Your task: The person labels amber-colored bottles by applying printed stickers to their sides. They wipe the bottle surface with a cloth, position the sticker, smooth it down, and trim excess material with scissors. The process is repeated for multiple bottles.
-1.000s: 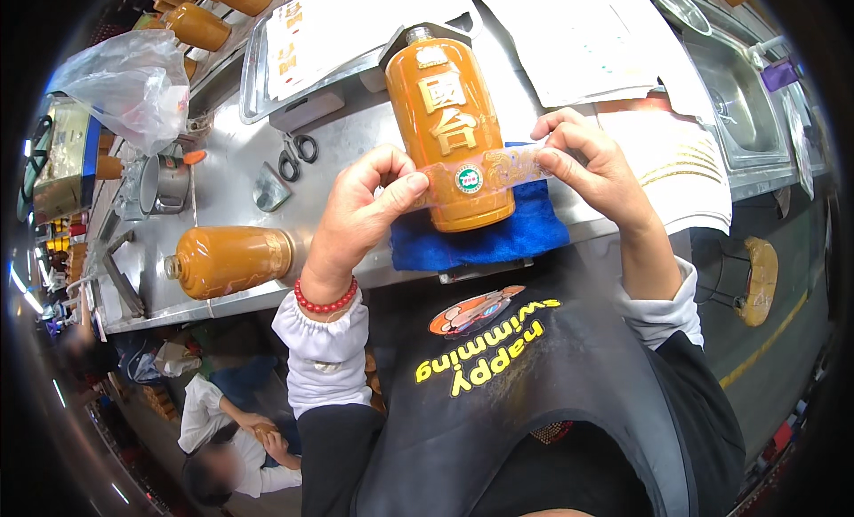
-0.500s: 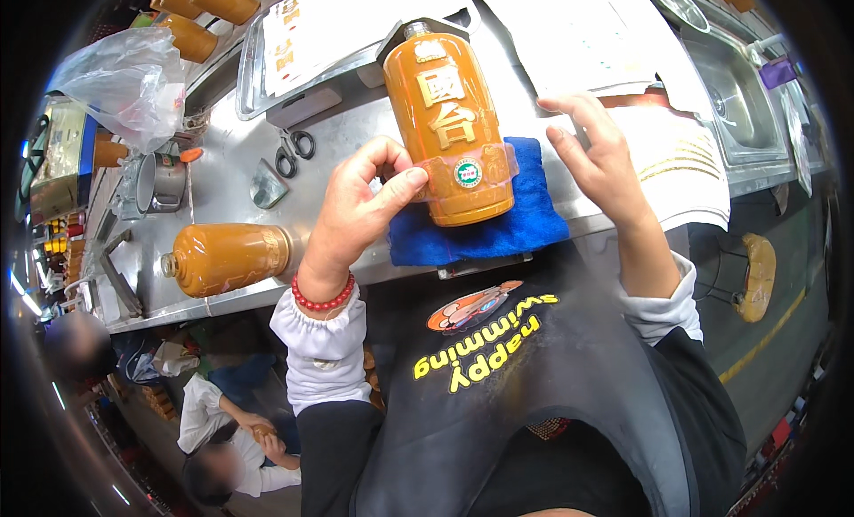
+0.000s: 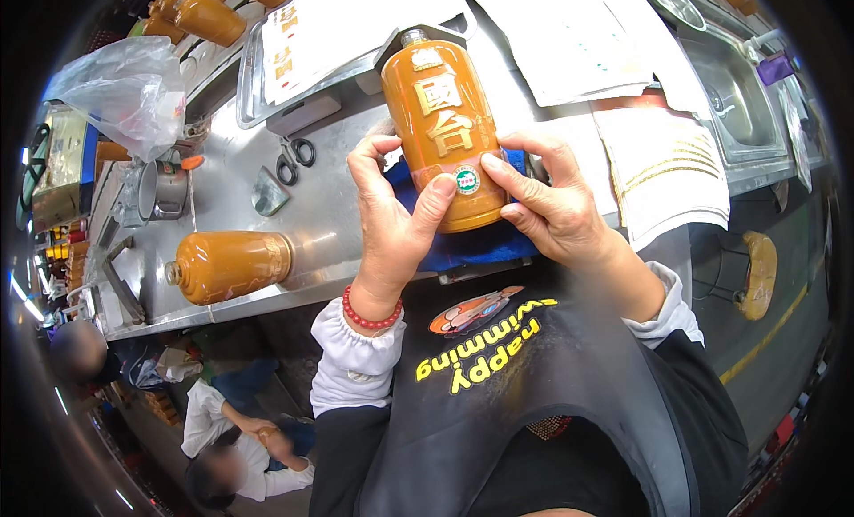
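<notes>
My right hand (image 3: 556, 210) has left the strip and now both hands grip the orange bottle (image 3: 447, 130), left hand (image 3: 391, 219) too; it lies above the blue cloth (image 3: 485, 246), sticker pressed.

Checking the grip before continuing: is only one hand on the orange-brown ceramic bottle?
No, both the left hand and right hand press on the orange-brown ceramic bottle.

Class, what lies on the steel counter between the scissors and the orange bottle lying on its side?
In the head view, a small grey-green wedge-shaped piece lies between the scissors and the lying bottle.
</notes>
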A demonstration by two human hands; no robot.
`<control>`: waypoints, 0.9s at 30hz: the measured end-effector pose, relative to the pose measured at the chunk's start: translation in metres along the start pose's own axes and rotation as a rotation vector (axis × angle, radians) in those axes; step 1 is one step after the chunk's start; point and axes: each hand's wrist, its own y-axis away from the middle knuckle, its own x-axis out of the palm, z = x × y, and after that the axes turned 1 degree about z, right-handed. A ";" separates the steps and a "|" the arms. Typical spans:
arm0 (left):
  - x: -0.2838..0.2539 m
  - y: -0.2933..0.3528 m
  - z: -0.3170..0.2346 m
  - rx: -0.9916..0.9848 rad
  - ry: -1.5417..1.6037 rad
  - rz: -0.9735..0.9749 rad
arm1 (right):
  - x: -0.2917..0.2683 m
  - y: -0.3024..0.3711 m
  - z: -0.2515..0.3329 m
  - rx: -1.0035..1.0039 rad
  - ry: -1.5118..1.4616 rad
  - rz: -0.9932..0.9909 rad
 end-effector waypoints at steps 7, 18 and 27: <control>0.002 0.000 0.001 0.006 0.018 -0.010 | 0.000 0.000 -0.001 -0.012 0.017 -0.005; 0.002 -0.001 0.003 0.024 0.004 -0.005 | -0.009 0.003 0.003 -0.066 0.037 0.000; -0.010 0.007 0.016 0.080 0.068 0.123 | -0.008 0.005 0.004 -0.097 0.107 0.052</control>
